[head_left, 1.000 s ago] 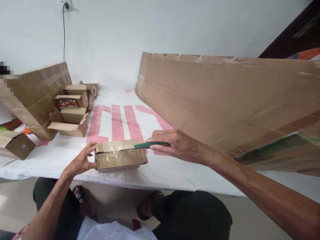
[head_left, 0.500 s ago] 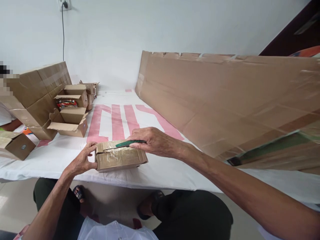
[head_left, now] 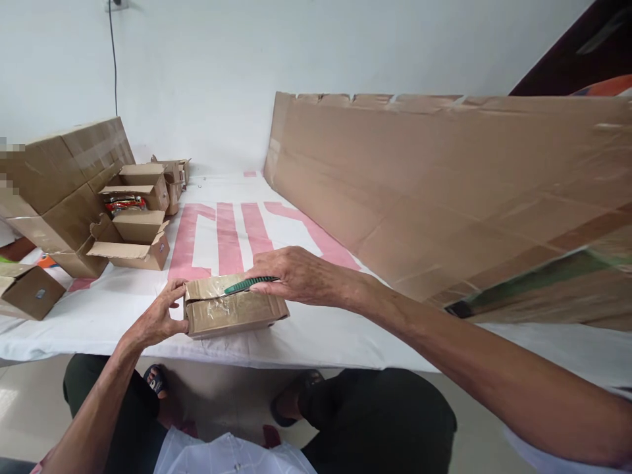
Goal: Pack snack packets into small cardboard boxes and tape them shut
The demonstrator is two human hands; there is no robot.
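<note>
Grips green cutter (head_left: 249,284) in right hand (head_left: 299,271) | now farther toward 9 o'clock, by seam gap (head_left: 203,300) in taped box (head_left: 237,315) | clasps box's 9-o'clock end with left hand (head_left: 157,317)

Sitting with knees (head_left: 415,408) apart — got the left hand (head_left: 160,313) in a wide C-shaped pinch, plus holding the bare right forearm (head_left: 444,339) at a slant — right hand (head_left: 291,276) curled into a grip.

One head-worn view looks forward and down from above the wearer's dark-trousered legs (head_left: 395,421) — near enough to frame the bare left hand (head_left: 160,314) and bare right hand (head_left: 296,275) — across white, pink-lettered cloth (head_left: 340,336) toward a pale, plain wall (head_left: 207,72).
</note>
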